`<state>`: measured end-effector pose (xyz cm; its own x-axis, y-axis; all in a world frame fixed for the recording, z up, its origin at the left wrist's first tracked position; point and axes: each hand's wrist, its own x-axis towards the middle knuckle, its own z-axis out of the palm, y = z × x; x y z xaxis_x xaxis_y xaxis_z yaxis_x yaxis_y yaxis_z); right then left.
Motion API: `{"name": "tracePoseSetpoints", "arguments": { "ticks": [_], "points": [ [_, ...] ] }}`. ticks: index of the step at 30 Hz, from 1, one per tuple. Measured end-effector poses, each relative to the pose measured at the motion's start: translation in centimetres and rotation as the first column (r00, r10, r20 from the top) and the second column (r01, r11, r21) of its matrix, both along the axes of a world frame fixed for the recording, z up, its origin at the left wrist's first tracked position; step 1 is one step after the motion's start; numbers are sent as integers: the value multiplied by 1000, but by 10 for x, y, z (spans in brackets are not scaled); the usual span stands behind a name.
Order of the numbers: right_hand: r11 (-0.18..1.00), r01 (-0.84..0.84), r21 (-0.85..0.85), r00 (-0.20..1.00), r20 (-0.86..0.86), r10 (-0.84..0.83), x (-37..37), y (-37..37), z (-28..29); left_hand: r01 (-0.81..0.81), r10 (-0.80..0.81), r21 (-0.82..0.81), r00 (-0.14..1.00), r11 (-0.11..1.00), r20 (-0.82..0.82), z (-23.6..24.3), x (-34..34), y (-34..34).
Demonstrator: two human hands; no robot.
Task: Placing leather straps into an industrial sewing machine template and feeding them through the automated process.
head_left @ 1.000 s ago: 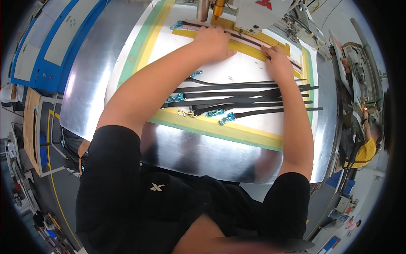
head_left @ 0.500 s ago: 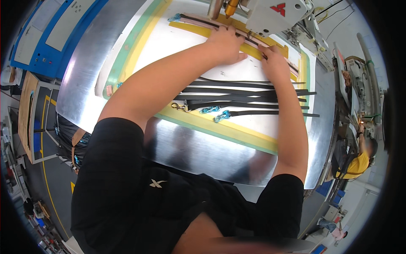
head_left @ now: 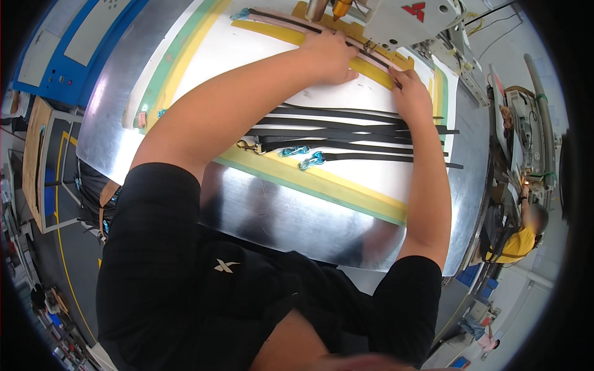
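Note:
A long black strap (head_left: 291,23) lies along a pinkish channel on a yellow template (head_left: 272,31), with a blue-wrapped clip (head_left: 241,13) at its left end. The fingers of my left hand (head_left: 330,59) rest on the strap near its middle, with the thumb spread away. Farther right, my right hand (head_left: 411,96) has its fingertips closed at the strap, partly hiding it. Closer to me, several loose black straps (head_left: 359,133) lie side by side on the white sheet. A brass-coloured snap hook (head_left: 249,146) and blue-wrapped clips (head_left: 312,161) sit at their left ends.
Just beyond my hands hangs a white sewing machine head (head_left: 402,21), beside an orange-brown pointed part (head_left: 341,7). Green and yellow tape borders the sheet on the shiny metal table (head_left: 278,210). A blue control box (head_left: 68,46) stands left; a person in yellow (head_left: 518,244) is at the far right.
My right hand has slid to the right along the strap, and my left hand has shifted slightly right relative to the template. The whole view has moved a little.

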<state>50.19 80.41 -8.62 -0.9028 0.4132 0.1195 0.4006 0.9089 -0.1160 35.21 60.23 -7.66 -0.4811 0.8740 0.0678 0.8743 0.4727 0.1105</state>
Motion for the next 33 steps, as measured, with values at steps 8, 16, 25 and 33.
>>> {"name": "tracePoseSetpoints", "arguments": {
  "ticks": [8,16,25,33],
  "points": [
    [1000,-17,15,1000,14,17,-6,-6,2,11,-11,13,998,1000,61,-9,7,18],
    [999,-36,31,999,26,35,0,-2,5,-30,32,-41,999,999,40,-1,13,24],
    [999,35,26,998,52,-36,36,28,13,-13,14,-18,1000,1000,16,3,24,27],
    [999,-28,23,999,37,27,38,35,16,8,-6,-86,1000,996,24,0,21,38]
  ]
}}
